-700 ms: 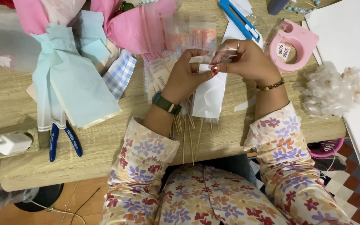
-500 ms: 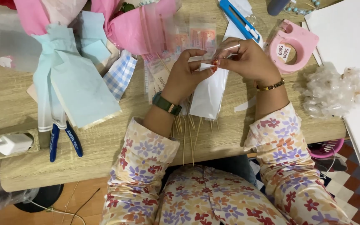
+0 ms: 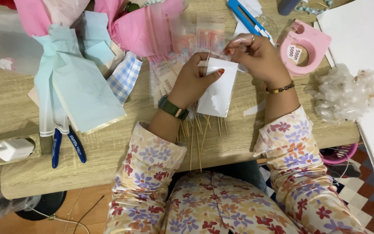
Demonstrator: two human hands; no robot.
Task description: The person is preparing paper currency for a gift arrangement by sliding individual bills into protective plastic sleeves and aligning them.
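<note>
My left hand (image 3: 194, 80) pinches the top of a small clear plastic sleeve (image 3: 217, 89) that hangs down over the table. At the sleeve's upper edge my right hand (image 3: 256, 56) grips a bit of clear film or tape between its fingertips. Several thin wooden skewers (image 3: 198, 130) lie under my wrists, pointing toward me. Banknotes in clear wrap (image 3: 195, 41) lie just beyond the hands.
A pink tape dispenser (image 3: 306, 45) sits right of my right hand, a blue cutter (image 3: 247, 19) behind it. Crumpled clear plastic (image 3: 347, 93) and a white board (image 3: 364, 39) lie at right. Pale blue paper (image 3: 76, 86), pink wrapping (image 3: 143, 26), blue-handled pliers (image 3: 66, 145) and a white charger (image 3: 14, 148) lie at left.
The sleeve hangs straighter and fuller under my left hand. My right hand has shifted slightly along its top edge.
</note>
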